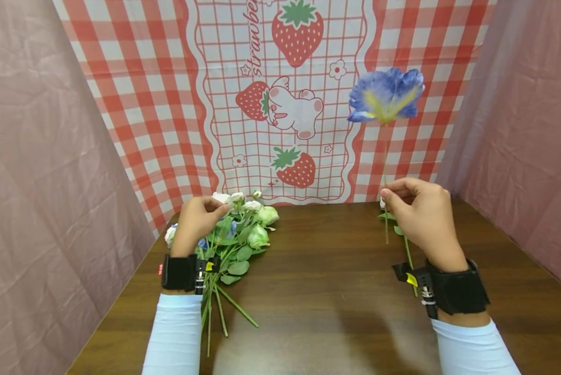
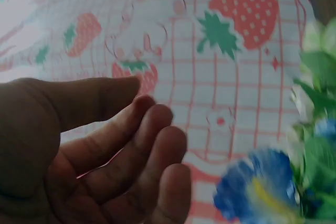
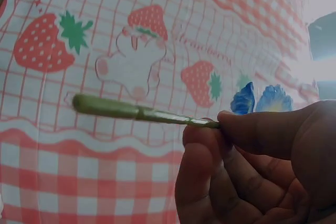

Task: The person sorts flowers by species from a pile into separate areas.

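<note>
Pale blue sleeves point(image 1: 174, 336) nearest us, entering at the lower edge on left and right. Above each cuff, a black strap point(image 1: 177, 273) wraps the wrist, a bit of yellow showing at its inner side.

Right hand point(image 1: 423, 219): thumb and fingertips pinch the thin green stem point(image 3: 113, 107) of a blue flower point(image 1: 386, 96). We find the flower raised at right, upright, its bloom well above the hand, the lower end of the stem below the fingers. Petals blue-violet, yellow streaks toward the base. From the right wrist we see the stem's blunt end jutting out past the fingertips.

Left hand point(image 1: 198, 221): holds nothing that we can see. Thumb and forefinger close together, a narrow gap at most; other fingers loosely bent. From the head it overlaps the bunch point(image 1: 243, 254); whether it touches, we cannot tell.

We note the bunch at left on the table point(image 1: 308, 312): white and pale green blooms at the far end, some blue among them, leaves thick in the middle, bare stems fanning toward us.

Second stem point(image 1: 409, 255) at right, leafy, partly hidden by the right hand.

Behind, a red-and-white checked cloth point(image 1: 121, 78) with printed strawberries; pink curtains point(image 1: 51, 130) flank both sides.
</note>
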`<action>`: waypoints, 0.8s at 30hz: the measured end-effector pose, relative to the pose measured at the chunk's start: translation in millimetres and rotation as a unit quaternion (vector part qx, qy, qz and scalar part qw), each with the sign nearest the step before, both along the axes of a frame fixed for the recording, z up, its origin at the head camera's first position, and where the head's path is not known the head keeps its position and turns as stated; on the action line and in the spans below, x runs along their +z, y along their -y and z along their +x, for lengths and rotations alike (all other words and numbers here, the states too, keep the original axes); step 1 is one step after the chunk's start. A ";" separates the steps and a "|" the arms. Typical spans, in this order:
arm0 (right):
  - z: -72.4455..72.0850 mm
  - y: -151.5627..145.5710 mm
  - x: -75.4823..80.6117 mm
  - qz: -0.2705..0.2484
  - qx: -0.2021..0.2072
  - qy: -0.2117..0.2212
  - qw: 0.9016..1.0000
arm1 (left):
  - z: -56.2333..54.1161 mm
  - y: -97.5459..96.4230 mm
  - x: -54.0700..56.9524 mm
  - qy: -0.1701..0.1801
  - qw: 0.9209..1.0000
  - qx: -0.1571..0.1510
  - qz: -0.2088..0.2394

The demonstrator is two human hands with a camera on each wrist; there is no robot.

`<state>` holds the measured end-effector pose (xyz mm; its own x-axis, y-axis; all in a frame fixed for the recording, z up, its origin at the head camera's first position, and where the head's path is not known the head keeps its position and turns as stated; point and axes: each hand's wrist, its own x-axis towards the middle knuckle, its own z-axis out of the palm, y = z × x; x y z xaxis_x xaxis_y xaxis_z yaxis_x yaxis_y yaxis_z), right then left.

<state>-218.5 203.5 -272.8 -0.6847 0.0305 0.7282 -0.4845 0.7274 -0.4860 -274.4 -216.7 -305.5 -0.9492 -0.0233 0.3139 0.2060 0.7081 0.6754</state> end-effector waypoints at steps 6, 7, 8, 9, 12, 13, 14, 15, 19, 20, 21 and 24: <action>-4.5 -19.5 -1.2 -0.005 -0.020 0.034 0.999 | -2.4 24.1 -10.8 0.045 0.997 0.021 -0.053; -5.2 -23.1 -1.6 -0.005 -0.023 0.039 0.999 | -2.8 27.1 -12.5 0.052 0.997 0.025 -0.055; -5.9 -26.9 -2.1 -0.005 -0.027 0.044 0.999 | -3.4 29.7 -14.0 0.058 0.996 0.028 -0.057; -6.9 -31.1 -2.9 -0.005 -0.033 0.047 0.998 | -4.2 32.0 -15.7 0.066 0.996 0.031 -0.059; -10.2 -42.9 -5.7 -0.007 -0.048 0.060 0.997 | -8.5 37.1 -21.1 0.089 0.992 0.044 -0.074; -11.3 -46.5 -6.5 -0.006 -0.053 0.064 0.997 | -9.8 38.3 -22.7 0.097 0.991 0.048 -0.079; -12.2 -49.8 -7.2 -0.006 -0.059 0.067 0.996 | -11.0 39.5 -24.4 0.103 0.989 0.053 -0.087; -13.3 -52.8 -7.9 -0.006 -0.063 0.072 0.995 | -12.0 40.7 -25.8 0.111 0.988 0.058 -0.095; -17.8 -64.2 -11.2 -0.007 -0.079 0.086 0.993 | -11.8 42.6 -27.8 0.151 0.979 0.073 -0.117; -19.0 -67.4 -12.5 -0.007 -0.083 0.091 0.992 | -11.5 43.0 -28.0 0.163 0.976 0.075 -0.122; -20.4 -71.0 -14.0 -0.005 -0.088 0.094 0.992 | -11.0 43.1 -28.1 0.175 0.974 0.076 -0.125; -24.2 -82.8 -19.5 -0.005 -0.107 0.109 0.988 | -9.9 43.4 -28.8 0.198 0.968 0.077 -0.132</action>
<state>-242.7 286.4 -292.3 -0.8020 0.1977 0.5636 -0.2036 0.7966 -0.5691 -284.3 -260.1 -334.3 -0.9879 -0.1432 -0.0599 -0.1545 0.8689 0.4703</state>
